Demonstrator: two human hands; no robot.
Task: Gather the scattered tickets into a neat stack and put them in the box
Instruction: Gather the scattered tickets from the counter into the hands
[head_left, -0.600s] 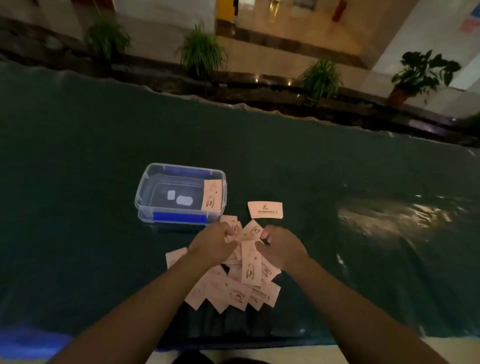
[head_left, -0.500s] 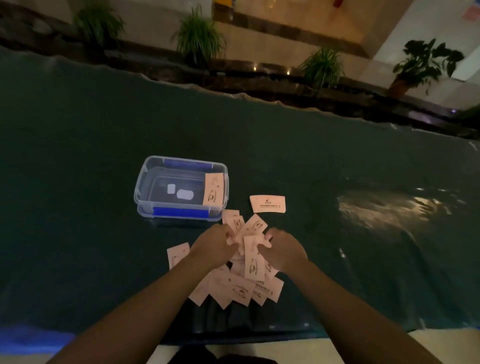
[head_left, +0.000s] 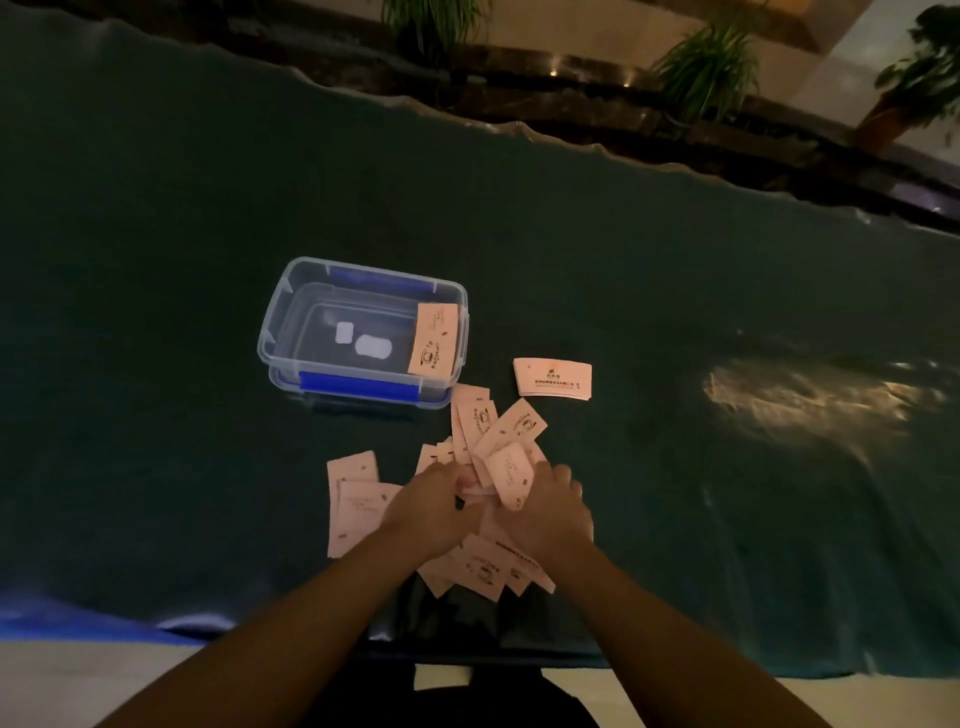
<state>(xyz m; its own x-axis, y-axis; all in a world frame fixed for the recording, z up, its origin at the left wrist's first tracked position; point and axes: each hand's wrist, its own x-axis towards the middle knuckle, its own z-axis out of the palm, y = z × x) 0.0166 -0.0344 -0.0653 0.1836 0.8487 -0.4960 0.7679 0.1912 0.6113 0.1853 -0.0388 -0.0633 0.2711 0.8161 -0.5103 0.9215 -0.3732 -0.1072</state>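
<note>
A loose heap of pale pink tickets (head_left: 480, 426) lies on the dark green cloth in front of me. My left hand (head_left: 428, 512) and my right hand (head_left: 550, 512) rest close together on the heap, fingers curled around a few tickets (head_left: 511, 475) held between them. Two tickets (head_left: 356, 499) lie flat just left of my left hand. One ticket (head_left: 553, 379) lies apart, beyond the heap to the right. The clear plastic box (head_left: 272, 325) with blue clips stands behind the heap to the left, one ticket (head_left: 434, 340) leaning against its right inner wall.
The green cloth (head_left: 156, 208) covers the whole table and hangs over the near edge (head_left: 675, 660). A bright glare patch (head_left: 810, 395) shines on it at the right. Potted plants (head_left: 706, 67) stand along a ledge beyond the far edge.
My hands have drawn toward me over the heap, closing together on a few tickets. The view has tilted down. The box and the lone ticket stay put.
</note>
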